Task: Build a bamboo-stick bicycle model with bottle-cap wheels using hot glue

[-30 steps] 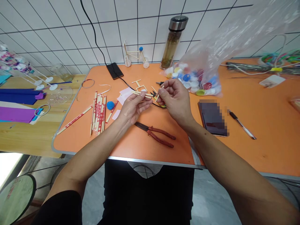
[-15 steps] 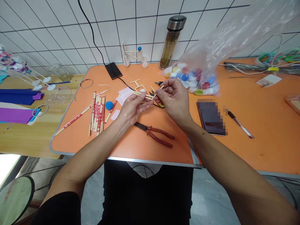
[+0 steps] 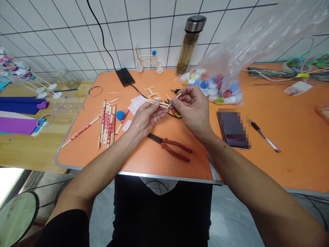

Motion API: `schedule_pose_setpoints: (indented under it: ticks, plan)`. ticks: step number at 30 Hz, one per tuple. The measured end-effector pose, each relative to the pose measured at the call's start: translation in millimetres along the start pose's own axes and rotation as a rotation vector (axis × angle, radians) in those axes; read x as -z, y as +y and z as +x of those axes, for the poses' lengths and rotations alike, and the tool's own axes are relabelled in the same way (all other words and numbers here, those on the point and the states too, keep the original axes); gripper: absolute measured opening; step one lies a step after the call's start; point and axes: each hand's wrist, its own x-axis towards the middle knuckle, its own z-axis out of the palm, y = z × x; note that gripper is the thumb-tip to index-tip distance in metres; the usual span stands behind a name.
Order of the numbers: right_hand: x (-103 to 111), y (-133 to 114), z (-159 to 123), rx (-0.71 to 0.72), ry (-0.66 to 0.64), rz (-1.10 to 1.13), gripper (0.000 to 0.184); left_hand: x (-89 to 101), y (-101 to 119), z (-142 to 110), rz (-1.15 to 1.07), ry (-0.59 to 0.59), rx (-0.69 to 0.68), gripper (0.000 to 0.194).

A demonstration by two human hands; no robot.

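Observation:
Above the orange table, my left hand (image 3: 147, 118) pinches thin wooden sticks (image 3: 162, 104) between thumb and fingers. My right hand (image 3: 193, 109) grips a short wooden stick (image 3: 177, 98) that slants up and meets the ends of the others; whether they are joined I cannot tell. Just beyond my hands lies a small frame of sticks (image 3: 154, 95), partly hidden by them. Pliers with red handles (image 3: 174, 146) rest below, jaws toward my left wrist. Left of my hand are a blue bottle cap (image 3: 120, 115) and several chopsticks in red-printed wrappers (image 3: 107, 127).
A small stick bicycle (image 3: 148, 60) stands by the wall, near a tall tea bottle (image 3: 189, 46). A plastic bag of bottle caps (image 3: 213, 85) sits at the back. Right are a phone (image 3: 232, 129) and a pen (image 3: 265, 135). A black power bank (image 3: 125, 77) with a cable lies back left.
The view has shifted very slightly. Both hands keep the same hold on the sticks, with no clear movement between them.

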Motion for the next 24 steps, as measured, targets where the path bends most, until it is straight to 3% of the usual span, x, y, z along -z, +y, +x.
schedule_pose_setpoints:
  ticks: [7,14,24]
  plan:
    - [0,-3,-1,0.01,0.017,0.033,0.055,0.6,0,2,-0.026,-0.046,-0.012,0.02]
    - [0,-2,-2,0.005,0.031,0.009,0.057,2.0,0,3,0.004,-0.027,-0.006,0.008]
    - [1,9,2,0.109,-0.001,0.017,0.05,3.2,-1,6,-0.038,-0.074,-0.022,0.011]
